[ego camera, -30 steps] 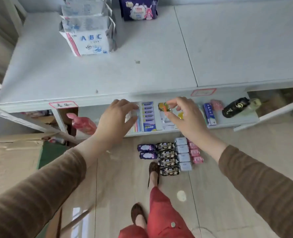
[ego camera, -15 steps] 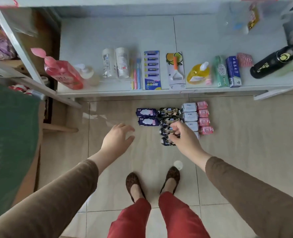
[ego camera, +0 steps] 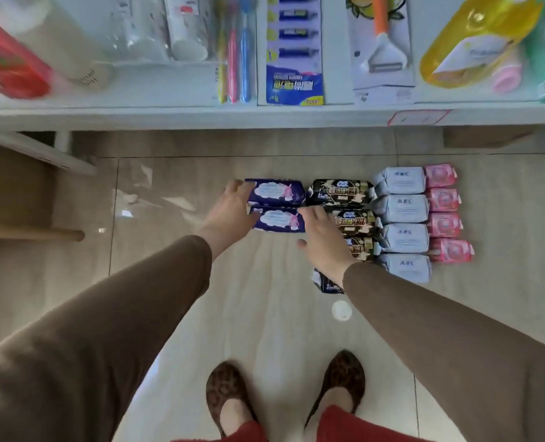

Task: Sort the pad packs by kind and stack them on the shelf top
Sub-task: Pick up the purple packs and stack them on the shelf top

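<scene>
Pad packs lying on floor tiles in sorted columns below shelf. Two purple packs sitting leftmost; black packs, pale blue packs, pink packs lining up rightward. Left hand touching left ends of purple packs, fingers spread, lightly bent. Right hand reaching to their right end, fingers extended, overlapping black column. Firm grasp: cannot tell.

Both hands, L hand & R hand, flank two purple packs on floor, fingers straight.
</scene>
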Tool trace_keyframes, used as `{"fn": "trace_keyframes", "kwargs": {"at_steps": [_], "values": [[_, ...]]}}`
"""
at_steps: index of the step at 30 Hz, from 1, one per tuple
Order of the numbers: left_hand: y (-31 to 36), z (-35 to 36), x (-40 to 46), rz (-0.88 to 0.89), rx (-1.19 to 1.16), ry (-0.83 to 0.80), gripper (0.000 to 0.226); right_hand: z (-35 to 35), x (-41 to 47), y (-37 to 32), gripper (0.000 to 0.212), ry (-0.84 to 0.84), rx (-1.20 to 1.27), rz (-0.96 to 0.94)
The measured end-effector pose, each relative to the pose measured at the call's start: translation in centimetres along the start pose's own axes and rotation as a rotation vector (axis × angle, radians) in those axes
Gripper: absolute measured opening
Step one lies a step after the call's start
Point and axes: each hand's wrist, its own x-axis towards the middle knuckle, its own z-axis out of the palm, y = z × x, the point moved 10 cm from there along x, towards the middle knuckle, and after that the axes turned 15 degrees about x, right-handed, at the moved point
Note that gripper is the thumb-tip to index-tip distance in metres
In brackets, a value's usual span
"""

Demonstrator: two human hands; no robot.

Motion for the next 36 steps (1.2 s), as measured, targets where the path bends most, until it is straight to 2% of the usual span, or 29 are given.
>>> {"fn": "trace_keyframes", "kwargs": {"at_steps": [7, 11, 13, 15, 19, 23, 27, 32, 36], "values": [[-0.7, 6.1, 8.6, -0.021, 0.145, -0.030, 0.076, 4.5, 5.2, 1.4, 0.038, 0.043, -0.368, -0.116], [-1.1, 7.4, 9.9, -0.025, 0.094, -0.012, 0.071, 5.5, 6.2, 1.3, 0.033, 0.089, -0.381, -0.128], [-1.4, 7.5, 9.6, -0.023, 0.118, 0.009, 0.061, 5.9, 6.6, 1.1, 0.031, 0.088, -0.376, -0.135], [-1.9, 7.3, 8.8, -0.033, 0.134, 0.018, 0.054, 6.1, 6.6, 0.4, 0.029, 0.087, -0.370, -0.161], [-3.6, 5.1, 4.6, -0.050, 0.128, 0.014, 0.054, 5.8, 4.0, -1.1, 0.031, 0.023, -0.355, -0.171], [-5.0, -0.5, -2.0, -0.103, 0.044, 0.013, 0.058, 2.0, -2.2, -2.8, 0.043, -0.054, -0.209, -0.112], [-3.8, -9.2, -9.8, -0.120, 0.018, -0.002, 0.059, -5.7, -9.8, -6.0, 0.051, -0.080, 0.016, -0.006], [0.1, -23.8, -19.0, -0.101, -0.053, 0.013, 0.060, -20.2, -18.7, -13.5, 0.059, -0.065, 0.173, 0.090], [4.4, -36.9, -24.8, -0.041, -0.116, 0.094, 0.061, -33.7, -24.8, -20.0, 0.059, 0.042, 0.218, 0.096]]}}
